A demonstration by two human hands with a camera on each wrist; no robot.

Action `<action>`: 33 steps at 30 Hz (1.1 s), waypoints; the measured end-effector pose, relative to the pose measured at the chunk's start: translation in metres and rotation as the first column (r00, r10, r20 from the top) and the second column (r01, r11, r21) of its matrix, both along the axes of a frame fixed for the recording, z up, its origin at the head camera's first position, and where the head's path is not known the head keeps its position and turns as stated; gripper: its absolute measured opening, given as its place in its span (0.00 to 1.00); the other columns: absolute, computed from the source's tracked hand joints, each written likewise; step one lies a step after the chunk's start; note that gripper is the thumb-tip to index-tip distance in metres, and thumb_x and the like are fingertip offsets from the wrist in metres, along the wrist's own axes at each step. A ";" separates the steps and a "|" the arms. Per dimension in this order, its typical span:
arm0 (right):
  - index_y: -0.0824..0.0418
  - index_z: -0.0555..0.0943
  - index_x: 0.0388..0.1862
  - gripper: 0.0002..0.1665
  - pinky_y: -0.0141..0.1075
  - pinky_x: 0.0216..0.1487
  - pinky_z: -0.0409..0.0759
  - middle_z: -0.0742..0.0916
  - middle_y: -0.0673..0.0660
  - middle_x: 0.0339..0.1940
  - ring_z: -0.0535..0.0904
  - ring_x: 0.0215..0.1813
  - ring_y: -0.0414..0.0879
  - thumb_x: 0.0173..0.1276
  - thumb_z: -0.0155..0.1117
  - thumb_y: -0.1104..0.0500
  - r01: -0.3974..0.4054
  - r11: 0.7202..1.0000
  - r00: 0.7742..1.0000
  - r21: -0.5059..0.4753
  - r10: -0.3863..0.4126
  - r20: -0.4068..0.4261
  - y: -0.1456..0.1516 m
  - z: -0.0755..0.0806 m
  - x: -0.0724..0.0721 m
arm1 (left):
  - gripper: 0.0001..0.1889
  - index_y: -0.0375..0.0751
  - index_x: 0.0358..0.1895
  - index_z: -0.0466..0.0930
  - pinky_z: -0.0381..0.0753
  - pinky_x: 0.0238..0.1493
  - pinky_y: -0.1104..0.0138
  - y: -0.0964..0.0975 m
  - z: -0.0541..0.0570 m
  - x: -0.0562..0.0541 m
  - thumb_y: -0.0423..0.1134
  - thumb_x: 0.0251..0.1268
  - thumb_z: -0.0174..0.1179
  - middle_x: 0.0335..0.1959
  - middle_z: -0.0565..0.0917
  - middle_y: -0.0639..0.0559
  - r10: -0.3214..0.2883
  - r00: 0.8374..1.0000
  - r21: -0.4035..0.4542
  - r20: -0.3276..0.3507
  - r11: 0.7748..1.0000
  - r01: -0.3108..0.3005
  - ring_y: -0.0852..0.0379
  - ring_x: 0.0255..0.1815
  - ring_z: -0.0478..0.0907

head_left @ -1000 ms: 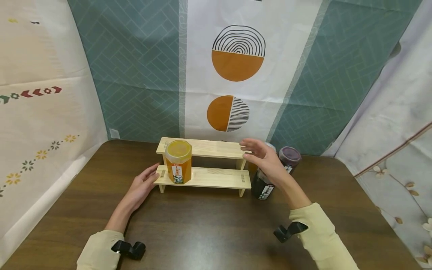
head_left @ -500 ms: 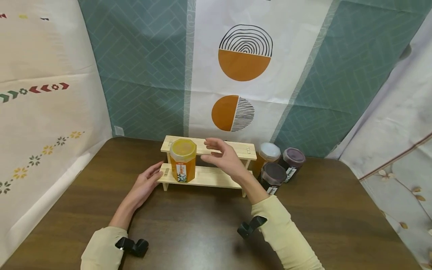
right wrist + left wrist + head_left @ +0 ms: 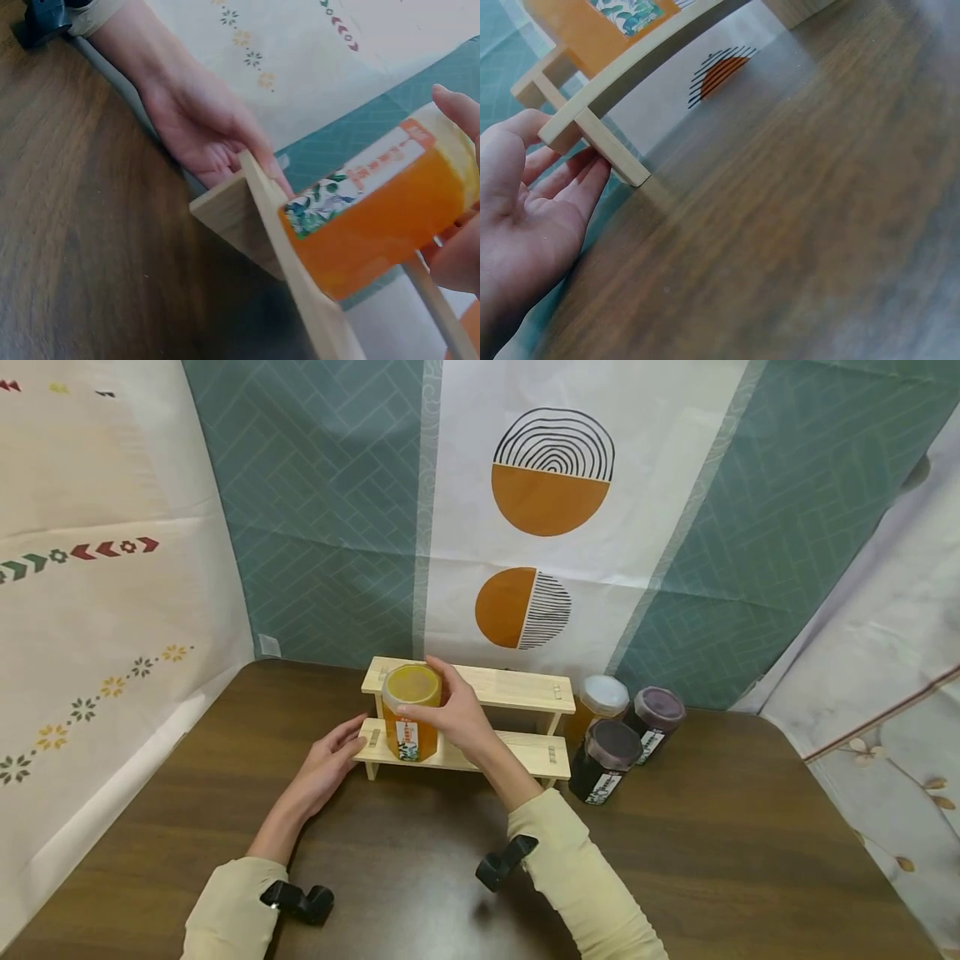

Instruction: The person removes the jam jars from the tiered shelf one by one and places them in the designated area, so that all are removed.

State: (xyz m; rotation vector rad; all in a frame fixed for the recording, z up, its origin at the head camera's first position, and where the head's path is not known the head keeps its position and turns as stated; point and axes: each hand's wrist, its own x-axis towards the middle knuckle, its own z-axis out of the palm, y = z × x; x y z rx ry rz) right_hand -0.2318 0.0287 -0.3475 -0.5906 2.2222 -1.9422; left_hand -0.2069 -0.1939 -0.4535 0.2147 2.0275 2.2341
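Observation:
A two-tier wooden rack (image 3: pixel 525 691) stands on the brown table. At the left end of its lower board is a jar of orange contents (image 3: pixel 420 743) with a yellowish lid and a white label. My right hand (image 3: pixel 462 717) holds this jar near the top, thumb in front and fingers round the far side; in the right wrist view the jar (image 3: pixel 375 217) has its base at the board. With my left hand (image 3: pixel 318 772) I grip the left end of the lower board; the left wrist view has the thumb over the edge and fingers (image 3: pixel 585 180) behind the leg.
Right of the rack stand three more jars: an amber one with a white lid (image 3: pixel 603 693), a dark one in front (image 3: pixel 609 752) and a dark one with a purple lid (image 3: pixel 658 710). Patterned cloths (image 3: pixel 337 527) hang behind and at both sides of the table.
My right hand has moved left from beside the jars at right, across the rack, and has taken hold of the orange jar. My left hand stays at the rack's left end.

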 end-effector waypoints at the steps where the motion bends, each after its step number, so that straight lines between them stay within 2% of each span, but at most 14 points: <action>1: 0.59 0.58 0.76 0.51 0.40 0.56 0.75 0.76 0.57 0.60 0.76 0.55 0.49 0.57 0.74 0.60 0.012 1.000 1.000 0.014 -0.012 -0.003 -0.002 -0.001 0.000 | 0.31 0.30 0.75 0.48 0.72 0.54 0.74 0.000 0.000 0.000 0.39 0.78 0.47 0.73 0.55 0.32 0.001 1.000 -0.001 -0.002 1.000 -0.001 0.64 0.59 0.68; 5: 0.56 0.57 0.76 0.55 0.40 0.55 0.76 0.76 0.55 0.60 0.75 0.54 0.47 0.54 0.77 0.58 0.044 0.998 0.999 0.052 -0.043 -0.012 -0.009 -0.003 -0.001 | 0.31 0.29 0.75 0.48 0.73 0.54 0.74 -0.002 0.001 0.000 0.40 0.77 0.48 0.73 0.55 0.32 0.002 1.000 -0.006 -0.010 1.000 -0.002 0.67 0.57 0.69; 12: 0.58 0.68 0.68 0.47 0.39 0.51 0.78 0.80 0.52 0.52 0.77 0.50 0.46 0.50 0.80 0.57 0.065 0.996 0.997 0.066 -0.061 -0.055 -0.012 -0.001 -0.004 | 0.32 0.29 0.75 0.48 0.72 0.54 0.75 -0.004 0.002 -0.001 0.40 0.77 0.48 0.72 0.55 0.31 0.001 1.000 0.005 -0.030 1.000 -0.001 0.67 0.58 0.69; 20: 0.58 0.69 0.68 0.46 0.39 0.51 0.78 0.80 0.53 0.52 0.77 0.50 0.47 0.50 0.80 0.57 0.080 0.994 0.996 0.071 -0.077 -0.040 -0.007 -0.002 -0.005 | 0.30 0.30 0.75 0.49 0.72 0.54 0.74 -0.001 0.002 -0.002 0.39 0.78 0.47 0.72 0.56 0.33 -0.001 1.000 0.019 -0.009 1.000 0.001 0.66 0.57 0.69; 26: 0.57 0.70 0.66 0.45 0.39 0.48 0.79 0.81 0.53 0.51 0.77 0.49 0.47 0.49 0.81 0.56 0.080 0.991 0.995 0.104 -0.073 -0.071 0.004 -0.004 -0.004 | 0.30 0.30 0.75 0.49 0.71 0.55 0.74 0.003 0.000 -0.002 0.38 0.78 0.47 0.72 0.56 0.32 -0.008 1.000 0.016 -0.003 1.000 0.008 0.66 0.57 0.70; 33: 0.58 0.72 0.64 0.41 0.40 0.46 0.79 0.81 0.56 0.49 0.78 0.47 0.49 0.50 0.79 0.59 0.077 0.996 0.995 0.044 -0.075 -0.059 0.025 -0.007 0.000 | 0.30 0.31 0.75 0.50 0.71 0.55 0.75 0.000 -0.002 -0.002 0.39 0.77 0.48 0.73 0.55 0.33 0.003 1.000 -0.003 -0.009 1.000 -0.003 0.61 0.60 0.67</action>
